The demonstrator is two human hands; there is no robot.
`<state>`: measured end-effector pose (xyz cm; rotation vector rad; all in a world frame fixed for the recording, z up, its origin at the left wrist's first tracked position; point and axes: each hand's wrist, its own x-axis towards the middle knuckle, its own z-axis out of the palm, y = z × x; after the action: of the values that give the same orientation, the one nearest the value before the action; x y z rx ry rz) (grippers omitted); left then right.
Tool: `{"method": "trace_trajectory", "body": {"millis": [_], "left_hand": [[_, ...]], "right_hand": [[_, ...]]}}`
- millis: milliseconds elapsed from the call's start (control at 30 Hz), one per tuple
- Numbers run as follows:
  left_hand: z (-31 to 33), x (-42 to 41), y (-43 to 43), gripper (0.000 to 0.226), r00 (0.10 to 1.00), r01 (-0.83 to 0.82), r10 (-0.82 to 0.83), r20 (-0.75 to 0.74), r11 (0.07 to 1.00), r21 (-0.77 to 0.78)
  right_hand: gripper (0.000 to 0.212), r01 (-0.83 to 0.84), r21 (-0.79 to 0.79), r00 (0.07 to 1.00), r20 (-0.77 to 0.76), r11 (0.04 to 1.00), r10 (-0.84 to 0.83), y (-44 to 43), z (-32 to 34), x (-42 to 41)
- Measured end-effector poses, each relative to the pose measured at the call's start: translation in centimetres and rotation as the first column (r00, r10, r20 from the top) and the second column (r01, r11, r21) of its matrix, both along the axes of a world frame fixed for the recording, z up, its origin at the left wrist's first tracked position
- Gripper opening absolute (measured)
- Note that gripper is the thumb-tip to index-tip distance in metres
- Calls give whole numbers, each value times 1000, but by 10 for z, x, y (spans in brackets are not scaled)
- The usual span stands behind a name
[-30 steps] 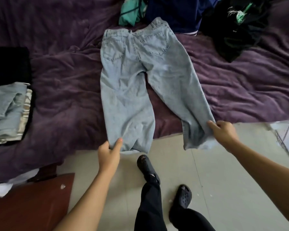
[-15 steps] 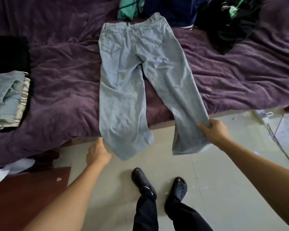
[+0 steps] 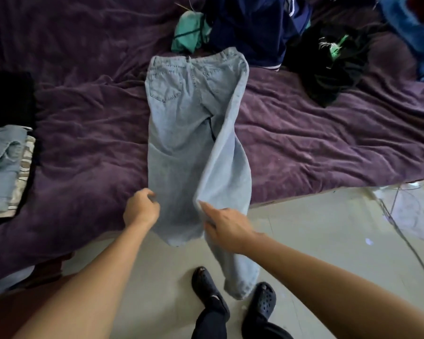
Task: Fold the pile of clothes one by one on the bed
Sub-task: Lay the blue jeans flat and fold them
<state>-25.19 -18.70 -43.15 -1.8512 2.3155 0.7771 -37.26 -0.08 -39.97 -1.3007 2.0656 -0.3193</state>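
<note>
Light blue jeans (image 3: 181, 133) lay lengthwise on the bed (image 3: 316, 143), back pockets up and the waistband at the far end, just beside the unfolded pile. One leg lay flat on the purple cover, its hem hanging over the near edge of the bed. The other leg was lifted off the cover, turned on edge and drawn in against the flat leg. Its lower part hung down over the floor (image 3: 328, 253), ending between the person's two black shoes (image 3: 207, 287).

The left hand (image 3: 141, 207) was at the outer edge of the flat leg near the bed's edge. Its grip was closed, with curled fingers pinching the denim there. The right hand (image 3: 227, 226) held the raised leg below the knee, its grip closed round the cloth's edge with the thumb side uppermost.

The unfolded pile sat at the far side of the bed. It held a green garment (image 3: 189, 35), a navy garment (image 3: 250, 28) with white trim, a black garment (image 3: 333, 67) with a green print, and a blue garment (image 3: 406, 28) at the far right.

At the left edge of the view a folded stack (image 3: 3, 165) rested on the bed, with denim uppermost and a striped item beneath. A black item (image 3: 8, 96) lay behind it. A cable (image 3: 402, 231) trailed across the floor on the right.
</note>
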Motion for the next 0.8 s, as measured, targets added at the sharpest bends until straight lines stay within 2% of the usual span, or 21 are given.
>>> {"method": "trace_trajectory", "body": {"millis": [100, 200, 267, 300, 333, 400, 467, 600, 700, 800], "left_hand": [[-1, 40, -42, 29, 992, -121, 122, 38, 993, -14], [-4, 74, -70, 29, 983, -166, 165, 80, 986, -1], [-8, 80, -79, 27, 983, -155, 153, 102, 988, 12], [-9, 77, -81, 26, 984, -144, 142, 107, 989, 12], [-11, 71, -82, 25, 986, -133, 132, 103, 991, 5], [-12, 49, -80, 21, 994, -92, 92, 60, 996, -2], [-11, 16, -73, 15, 999, -29, 29, -15, 1000, 9], [-9, -62, -59, 15, 974, 134, -120, -193, 989, 58], [-13, -121, -56, 24, 937, 209, -186, -294, 977, 48], [-25, -170, -60, 55, 946, 249, -226, -231, 966, 75]], "right_hand": [[60, -111, 58, 992, 64, 992, 107, -52, -25, 38], [66, -239, 209, 964, 167, 948, 206, -82, -54, 66], [55, -290, 260, 941, 250, 921, 226, -88, -63, 65], [44, -260, 267, 940, 291, 928, 179, -90, -65, 56], [33, -186, 258, 946, 309, 948, 102, -93, -65, 42], [22, 69, 194, 963, 243, 979, -116, -100, -60, -8], [21, 313, 119, 934, 144, 942, -328, -109, -51, -73], [24, 541, 64, 841, -64, 838, -538, -133, -36, -209], [29, 717, 8, 696, 34, 697, -717, -166, -41, -294], [25, 791, 5, 608, 112, 612, -786, -215, -54, -352]]}}
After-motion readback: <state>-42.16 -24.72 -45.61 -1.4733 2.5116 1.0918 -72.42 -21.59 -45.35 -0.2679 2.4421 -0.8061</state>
